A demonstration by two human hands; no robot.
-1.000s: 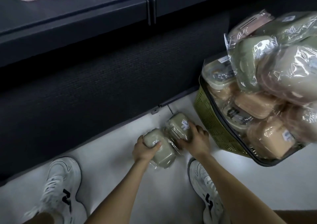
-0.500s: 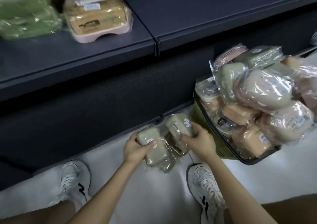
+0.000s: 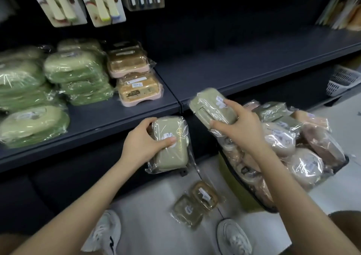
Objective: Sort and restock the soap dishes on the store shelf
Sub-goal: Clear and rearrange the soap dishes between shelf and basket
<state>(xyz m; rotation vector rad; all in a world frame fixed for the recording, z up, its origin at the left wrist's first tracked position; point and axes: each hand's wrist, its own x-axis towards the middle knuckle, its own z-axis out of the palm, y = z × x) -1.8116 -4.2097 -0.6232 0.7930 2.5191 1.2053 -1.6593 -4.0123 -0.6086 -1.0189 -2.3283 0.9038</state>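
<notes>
The left hand (image 3: 140, 147) grips a wrapped olive soap dish (image 3: 172, 143) in front of the shelf (image 3: 117, 116) edge, while the right hand (image 3: 242, 129) grips a second olive dish (image 3: 211, 106) in the air between the shelf and the heaped basket (image 3: 240, 186). I judge this the carry-to-shelf step; the next move calls for setting both flat on bare shelf beside the green stacks (image 3: 78, 73)

Dark navy shelving (image 3: 254, 63) stands on a pale floor (image 3: 156, 206), with a white mesh basket (image 3: 343, 80) beneath it at right.
</notes>
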